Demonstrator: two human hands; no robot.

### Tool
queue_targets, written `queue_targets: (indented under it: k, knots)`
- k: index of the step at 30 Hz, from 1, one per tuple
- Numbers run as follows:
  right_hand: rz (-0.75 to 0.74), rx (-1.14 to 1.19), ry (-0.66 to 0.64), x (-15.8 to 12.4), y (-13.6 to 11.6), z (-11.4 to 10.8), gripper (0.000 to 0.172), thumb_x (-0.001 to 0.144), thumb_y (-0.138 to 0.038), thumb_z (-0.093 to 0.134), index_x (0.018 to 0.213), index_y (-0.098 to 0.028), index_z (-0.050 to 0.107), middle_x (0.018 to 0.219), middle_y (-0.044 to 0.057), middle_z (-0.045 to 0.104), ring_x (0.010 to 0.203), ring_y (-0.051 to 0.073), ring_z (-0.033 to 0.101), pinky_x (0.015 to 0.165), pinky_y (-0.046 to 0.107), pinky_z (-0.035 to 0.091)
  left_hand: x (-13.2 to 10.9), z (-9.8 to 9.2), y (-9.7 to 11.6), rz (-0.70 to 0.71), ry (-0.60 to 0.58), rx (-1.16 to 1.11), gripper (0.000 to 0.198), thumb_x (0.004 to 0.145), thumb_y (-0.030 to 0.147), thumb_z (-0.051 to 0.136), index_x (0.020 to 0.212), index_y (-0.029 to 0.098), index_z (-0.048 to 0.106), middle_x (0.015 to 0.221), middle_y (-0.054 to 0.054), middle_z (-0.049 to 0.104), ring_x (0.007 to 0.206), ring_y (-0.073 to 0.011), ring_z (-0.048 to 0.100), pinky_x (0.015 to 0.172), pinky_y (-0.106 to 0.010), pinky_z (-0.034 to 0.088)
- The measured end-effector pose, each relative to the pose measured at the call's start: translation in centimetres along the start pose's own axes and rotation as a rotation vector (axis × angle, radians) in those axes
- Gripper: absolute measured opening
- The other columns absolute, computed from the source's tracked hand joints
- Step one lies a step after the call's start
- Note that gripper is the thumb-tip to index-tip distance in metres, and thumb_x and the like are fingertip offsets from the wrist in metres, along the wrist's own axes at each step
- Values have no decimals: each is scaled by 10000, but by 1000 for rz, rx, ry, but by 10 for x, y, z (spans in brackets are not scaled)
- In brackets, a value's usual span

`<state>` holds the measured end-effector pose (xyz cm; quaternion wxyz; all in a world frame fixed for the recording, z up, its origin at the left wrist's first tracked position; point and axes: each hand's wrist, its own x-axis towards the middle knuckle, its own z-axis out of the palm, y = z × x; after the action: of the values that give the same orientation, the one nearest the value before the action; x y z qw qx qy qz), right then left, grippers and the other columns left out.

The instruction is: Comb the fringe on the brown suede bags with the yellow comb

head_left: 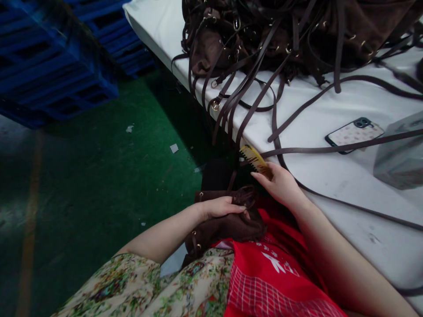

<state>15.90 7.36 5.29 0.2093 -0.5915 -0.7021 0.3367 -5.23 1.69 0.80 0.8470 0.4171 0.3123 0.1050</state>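
My right hand (pixel 280 182) is closed on a yellow comb (pixel 253 159), held just off the white table's (pixel 330 176) near edge. My left hand (pixel 220 207) lies with its fingers flat on a dark brown suede bag (pixel 228 224) resting in my lap on a red apron (pixel 274 273). The bag's puckered top sits under the fingertips of my left hand. Thin brown straps (pixel 238 101) hang from the table over its edge, close to the comb.
A heap of brown suede bags with straps and metal rings (pixel 264 35) covers the table's far end. A phone (pixel 354 133) lies face down by a grey translucent bag (pixel 401 154). Blue plastic pallets (pixel 56 57) stand on the green floor (pixel 115 176) to the left.
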Motion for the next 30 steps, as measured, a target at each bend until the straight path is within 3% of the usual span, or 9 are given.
queue_targets:
  k: [2,4,8,11,18,22,26,30]
  knots:
    - [-52,-77,30,-18,-5,2,329,939,-453,398,910,-180,578,770,50,658,670,176,604,612,279,423,-5,0,-1,-18,51,-112,352,824,446,614,873,108,696,913,-71,687,880,-166,613,937,-322,419]
    - [-119,-96,-83,-41,-6,8,325,985,-381,296,931,-188,552,776,42,648,669,165,604,620,271,417,-8,-1,-3,-3,84,-190,335,812,429,632,864,103,693,907,-74,688,874,-167,614,938,-327,418]
    - [-229,-258,-313,-73,3,26,286,994,-323,296,994,-185,547,873,55,649,749,172,626,678,274,438,-6,-4,-5,78,103,-191,303,771,397,680,840,102,692,874,-68,688,887,-163,607,947,-309,409]
    - [-264,-373,-366,-77,8,33,280,995,-293,297,1010,-181,552,879,59,640,755,173,626,672,270,440,-5,-2,-5,94,77,-178,274,768,376,680,836,110,687,845,-55,682,863,-153,607,932,-299,415]
    - [-352,-490,-401,-69,-1,27,237,982,-249,335,1078,-189,542,862,44,619,726,159,609,635,250,415,-11,10,3,161,-1,-174,269,794,388,639,807,120,653,821,-54,661,840,-163,597,882,-303,435]
    - [-333,-502,-472,-61,-3,29,179,945,-198,387,1002,-190,557,854,33,621,725,149,608,621,239,409,-13,26,11,303,-5,42,412,883,486,483,681,140,581,719,-38,603,733,-134,547,818,-274,438]
    - [-297,-613,-420,-52,-4,36,270,877,-130,445,1133,-173,517,946,63,627,742,161,623,601,246,403,-11,40,13,381,211,435,536,967,456,233,563,174,446,550,0,490,552,-102,434,687,-252,422]
    - [-213,-662,-368,-40,4,51,194,885,-159,437,1063,-178,512,927,65,630,675,157,614,533,246,355,-4,45,5,421,358,758,430,952,340,289,595,178,465,578,-23,537,562,-123,468,677,-269,423]
